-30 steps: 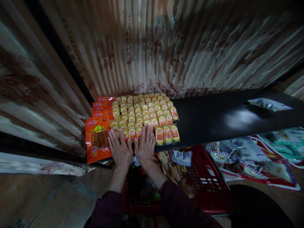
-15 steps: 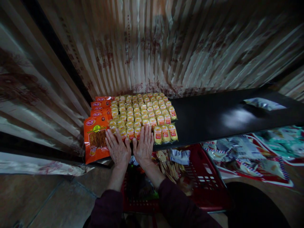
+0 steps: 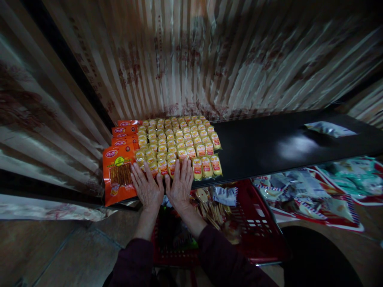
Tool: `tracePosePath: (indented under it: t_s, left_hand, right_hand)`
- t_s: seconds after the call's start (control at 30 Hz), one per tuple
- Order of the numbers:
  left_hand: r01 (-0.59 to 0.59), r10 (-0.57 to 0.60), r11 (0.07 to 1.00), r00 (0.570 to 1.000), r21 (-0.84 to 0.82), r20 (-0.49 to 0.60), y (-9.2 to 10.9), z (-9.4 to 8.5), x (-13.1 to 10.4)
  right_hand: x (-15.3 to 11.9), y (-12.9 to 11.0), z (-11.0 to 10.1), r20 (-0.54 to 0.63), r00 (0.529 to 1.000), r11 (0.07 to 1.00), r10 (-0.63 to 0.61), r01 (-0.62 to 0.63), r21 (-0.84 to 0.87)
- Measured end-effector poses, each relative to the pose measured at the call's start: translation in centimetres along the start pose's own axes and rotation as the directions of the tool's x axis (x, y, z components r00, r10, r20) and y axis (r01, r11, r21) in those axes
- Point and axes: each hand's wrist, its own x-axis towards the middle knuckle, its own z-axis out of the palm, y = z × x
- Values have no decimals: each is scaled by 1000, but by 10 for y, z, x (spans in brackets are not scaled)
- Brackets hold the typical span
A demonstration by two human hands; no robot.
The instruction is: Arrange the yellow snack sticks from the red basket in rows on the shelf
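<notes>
Rows of small yellow wrapped packs (image 3: 179, 137) stand close together on the left part of a black shelf (image 3: 257, 147). My left hand (image 3: 147, 189) lies with its fingers spread against the front row, beside an orange snack bag (image 3: 118, 173). Just to its right, my right hand (image 3: 180, 185) presses its outstretched fingers on the front packs; the two thumbs are almost touching. Neither hand grips anything. More orange bags are lined up behind the front one.
A red basket (image 3: 260, 235) with snacks sits below the shelf. Bags in red-edged trays (image 3: 317, 199) lie to its right. One silvery packet (image 3: 330, 129) rests on the shelf's right part. Striped curtains (image 3: 185, 59) hang behind.
The whole view has shifted slightly, so the scene sits a little further left. Both hands keep nearly the same place against the front packs.
</notes>
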Motion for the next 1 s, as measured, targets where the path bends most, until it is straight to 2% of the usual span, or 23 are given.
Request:
tracePosePath:
  t_s: [0.27,0.53,1.0]
  left_hand:
    - [3,-3,1000,1000,-1,5,2,-2,0]
    - [11,-11,1000,1000,-14,-3,3,-2,0]
    - [-12,12,1000,1000,12,-16,4,2,-3]
  right_hand:
    - [-3,-1,3,-8,1000,999,15,-15,31]
    - [3,5,4,-26,999,994,-35,37,106]
    - [14,9,5,7,998,997,-54,54,63]
